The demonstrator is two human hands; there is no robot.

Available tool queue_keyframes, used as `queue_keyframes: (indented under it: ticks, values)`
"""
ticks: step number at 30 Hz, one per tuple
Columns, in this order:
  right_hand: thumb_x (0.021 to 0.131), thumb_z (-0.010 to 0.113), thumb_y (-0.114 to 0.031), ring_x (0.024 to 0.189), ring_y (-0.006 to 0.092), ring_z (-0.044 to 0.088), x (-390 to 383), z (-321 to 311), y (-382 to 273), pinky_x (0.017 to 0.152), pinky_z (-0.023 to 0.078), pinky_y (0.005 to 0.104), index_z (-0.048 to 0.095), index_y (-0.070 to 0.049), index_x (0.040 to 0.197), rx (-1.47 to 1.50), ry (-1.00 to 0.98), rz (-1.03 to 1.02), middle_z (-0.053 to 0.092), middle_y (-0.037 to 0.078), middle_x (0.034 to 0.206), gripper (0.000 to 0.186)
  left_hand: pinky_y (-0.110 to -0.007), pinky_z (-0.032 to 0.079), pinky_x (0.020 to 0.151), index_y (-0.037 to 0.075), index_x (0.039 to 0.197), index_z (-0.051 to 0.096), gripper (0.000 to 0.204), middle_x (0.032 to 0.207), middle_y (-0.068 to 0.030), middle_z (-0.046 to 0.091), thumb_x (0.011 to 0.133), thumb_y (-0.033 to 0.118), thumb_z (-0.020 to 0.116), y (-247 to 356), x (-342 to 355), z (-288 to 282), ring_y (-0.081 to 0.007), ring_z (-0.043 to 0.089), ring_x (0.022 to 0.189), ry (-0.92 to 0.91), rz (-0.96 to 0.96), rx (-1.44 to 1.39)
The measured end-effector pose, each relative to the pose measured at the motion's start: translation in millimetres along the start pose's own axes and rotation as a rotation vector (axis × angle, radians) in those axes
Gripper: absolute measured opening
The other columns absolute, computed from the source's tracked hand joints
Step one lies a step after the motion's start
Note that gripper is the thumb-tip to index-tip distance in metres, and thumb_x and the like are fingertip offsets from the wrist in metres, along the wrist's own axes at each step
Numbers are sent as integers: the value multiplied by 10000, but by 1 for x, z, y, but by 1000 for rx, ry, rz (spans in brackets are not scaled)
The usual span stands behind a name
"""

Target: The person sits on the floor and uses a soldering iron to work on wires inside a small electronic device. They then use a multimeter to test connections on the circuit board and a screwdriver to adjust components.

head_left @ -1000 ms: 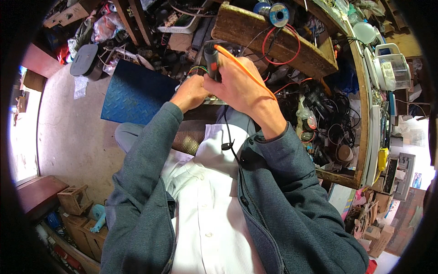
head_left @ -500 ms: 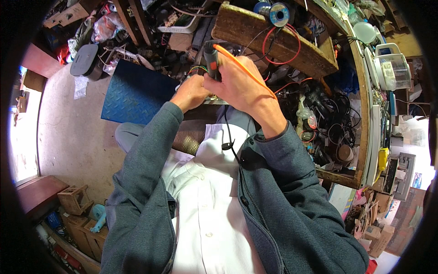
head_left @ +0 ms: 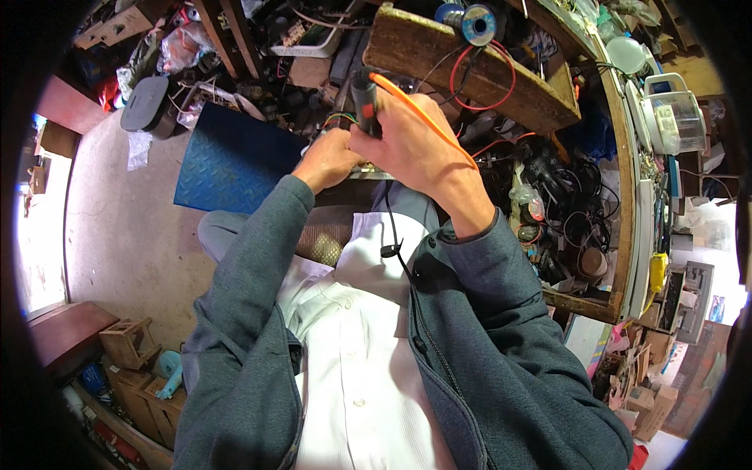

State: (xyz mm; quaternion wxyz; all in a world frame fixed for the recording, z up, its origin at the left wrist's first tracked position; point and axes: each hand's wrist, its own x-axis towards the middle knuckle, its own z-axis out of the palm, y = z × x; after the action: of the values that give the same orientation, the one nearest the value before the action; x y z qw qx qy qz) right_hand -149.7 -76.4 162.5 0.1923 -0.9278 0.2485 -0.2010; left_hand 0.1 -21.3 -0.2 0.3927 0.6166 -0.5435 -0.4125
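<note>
Centrally, a dark cylindrical tool handle with a small red patch (head_left: 364, 100) is held just beyond the person's lap in the right hand (head_left: 419, 145), whose fingers are closed around it. A bright orange cable (head_left: 423, 117) is draped from the handle's upper end across that hand toward the wrist. The left hand (head_left: 327, 159) is closed and set against the right; its fingertips are hidden, so whether anything is gripped cannot be told. Thin coloured wires (head_left: 339, 116) are seen just beyond it. To the left, a blue patterned sheet (head_left: 231, 160) is placed. To the right, tangled black cables (head_left: 548, 168) are heaped on a wood-edged tabletop (head_left: 626, 211).
</note>
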Motion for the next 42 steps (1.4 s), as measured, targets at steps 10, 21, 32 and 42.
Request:
queue_keyframes:
  ticks: [10, 21, 32, 42]
  values:
    - [796, 754, -241, 665, 400, 680, -1, 2, 2, 618, 542, 444, 660, 0, 942, -19, -38, 7, 656, 199, 710, 297, -422, 540, 818, 17, 1041, 769, 394, 924, -201, 772, 872, 372, 746, -3, 1, 0, -319, 747, 921, 18, 1, 59]
    - [799, 760, -232, 679, 396, 698, -3, -15, -4, 624, 553, 446, 671, 4, 977, -31, 2, -8, 681, 216, 746, 308, -401, 521, 722, 24, 1030, 787, 316, 789, -169, 737, 887, 302, 741, -4, 1, 1, -250, 701, 744, -21, -42, 1]
    - [853, 793, -167, 656, 343, 653, -10, -21, -1, 613, 514, 393, 661, -16, 836, 63, 122, 15, 669, 150, 730, 202, -417, 493, 663, -10, 925, 766, 322, 723, -160, 695, 895, 308, 725, 7, -1, -4, -237, 655, 666, -96, -131, 28]
    - [851, 783, -147, 591, 318, 618, -10, -28, -6, 572, 479, 378, 617, -20, 768, 92, 195, -13, 627, 133, 676, 225, -432, 517, 703, 6, 949, 779, 325, 784, -199, 718, 883, 320, 726, 7, -4, -1, -304, 691, 720, -44, -83, 46]
